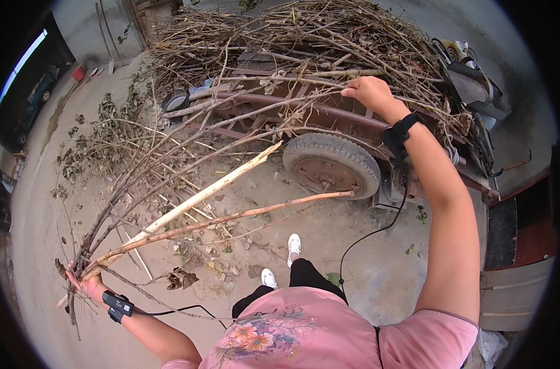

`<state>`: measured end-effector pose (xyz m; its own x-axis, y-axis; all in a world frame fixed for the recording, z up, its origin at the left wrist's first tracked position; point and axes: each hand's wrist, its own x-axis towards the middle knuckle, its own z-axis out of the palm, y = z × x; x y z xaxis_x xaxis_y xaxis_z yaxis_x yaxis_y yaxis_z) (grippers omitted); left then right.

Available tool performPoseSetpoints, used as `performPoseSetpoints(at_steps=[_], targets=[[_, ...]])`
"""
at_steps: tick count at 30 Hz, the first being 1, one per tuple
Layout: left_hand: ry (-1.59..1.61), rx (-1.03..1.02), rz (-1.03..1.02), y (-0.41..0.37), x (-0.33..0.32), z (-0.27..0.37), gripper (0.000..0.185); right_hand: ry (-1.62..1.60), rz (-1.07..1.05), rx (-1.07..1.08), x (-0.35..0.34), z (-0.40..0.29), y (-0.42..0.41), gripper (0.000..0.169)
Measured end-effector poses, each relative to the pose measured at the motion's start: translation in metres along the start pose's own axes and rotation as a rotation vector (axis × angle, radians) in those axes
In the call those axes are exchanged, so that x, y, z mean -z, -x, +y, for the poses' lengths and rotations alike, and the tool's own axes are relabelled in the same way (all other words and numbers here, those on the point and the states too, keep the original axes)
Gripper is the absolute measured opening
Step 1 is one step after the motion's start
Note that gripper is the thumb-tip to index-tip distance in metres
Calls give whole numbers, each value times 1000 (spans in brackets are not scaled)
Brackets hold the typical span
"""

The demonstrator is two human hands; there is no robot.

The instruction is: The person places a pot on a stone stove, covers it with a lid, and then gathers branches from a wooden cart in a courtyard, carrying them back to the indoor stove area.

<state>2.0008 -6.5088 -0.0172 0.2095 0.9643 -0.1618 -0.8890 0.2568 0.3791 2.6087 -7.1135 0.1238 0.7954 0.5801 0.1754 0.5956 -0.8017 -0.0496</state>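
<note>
My left hand (88,282), low at the left, grips a bundle of long branches near one end. The bundle fans up and to the right. In it are a pale, barkless stick (210,190) with a splintered tip and a thin brown stick (243,213). My right hand (368,93) is raised at the side of a rusty metal cart (353,119), its fingers closed at a thin grey branch (316,97). That branch runs down leftward towards the bundle. A large heap of dry sticks (353,34) lies on the cart, just beyond my right hand.
The cart's rubber-tyred wheel (333,166) stands in front of me. Leafy cut branches (107,133) and loose leaves cover the ground at the left. A round black pan (175,101) sits at the cart's left end. A black cable (376,236) hangs from my right wrist.
</note>
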Motion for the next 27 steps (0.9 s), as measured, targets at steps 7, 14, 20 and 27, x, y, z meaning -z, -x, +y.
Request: performPoseSetpoints(at_steps=[7,14,20,27], targets=[[-98,-409,79,26,37,154,30,-110,697,-13,98,-48,-49,34],[-244,-283,-207,50,-45,126,22,-319,367,658,150,-329,-14,31],[-297,-106,-464,90,-155,-57,21,-482,230,815,105,-475,22,24],[-140,254,-655,99,-175,-144,38,-1145,-27,746,51,-503,46,26]])
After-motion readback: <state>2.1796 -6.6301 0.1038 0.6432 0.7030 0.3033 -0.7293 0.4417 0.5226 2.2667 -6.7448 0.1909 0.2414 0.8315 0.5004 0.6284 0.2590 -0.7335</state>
